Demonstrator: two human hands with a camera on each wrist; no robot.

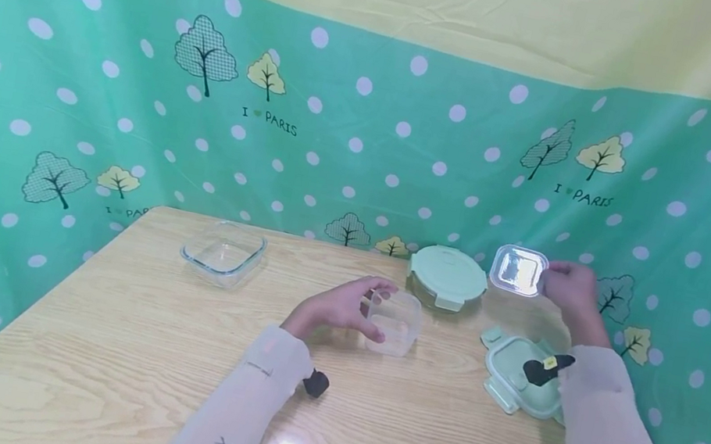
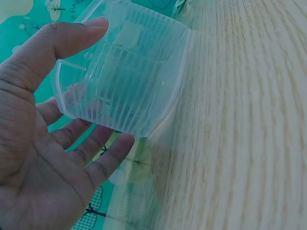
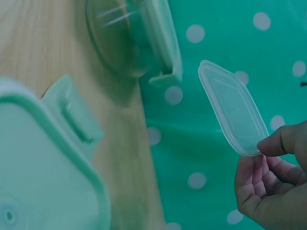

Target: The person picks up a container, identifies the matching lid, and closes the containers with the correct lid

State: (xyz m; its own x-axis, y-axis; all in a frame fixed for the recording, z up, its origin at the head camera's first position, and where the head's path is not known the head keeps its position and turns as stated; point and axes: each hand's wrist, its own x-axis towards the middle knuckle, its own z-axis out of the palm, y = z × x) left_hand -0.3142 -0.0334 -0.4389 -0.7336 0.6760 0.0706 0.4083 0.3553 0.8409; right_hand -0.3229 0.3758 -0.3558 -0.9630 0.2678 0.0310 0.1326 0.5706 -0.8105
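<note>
In the head view my left hand (image 1: 351, 307) is around the left side of a clear plastic container (image 1: 400, 327), thumb in front and fingers behind. The left wrist view shows the container's ribbed wall (image 2: 134, 76) between thumb (image 2: 79, 40) and fingers (image 2: 108, 160). Off to the right, my right hand (image 1: 570, 290) pinches a small clear plastic lid (image 1: 518, 271) by its edge, raised above the table. In the right wrist view, the thumb lies over one corner of this lid (image 3: 235, 110), the other fingers curled beneath.
A square glass container (image 1: 223, 256) stands at the back left of the wooden table (image 1: 157, 377). Behind the plastic container is a round glass container with a green lid (image 1: 449, 274). A green clip lid (image 1: 521, 374) lies beneath my right forearm. A patterned curtain (image 1: 354, 150) hangs behind.
</note>
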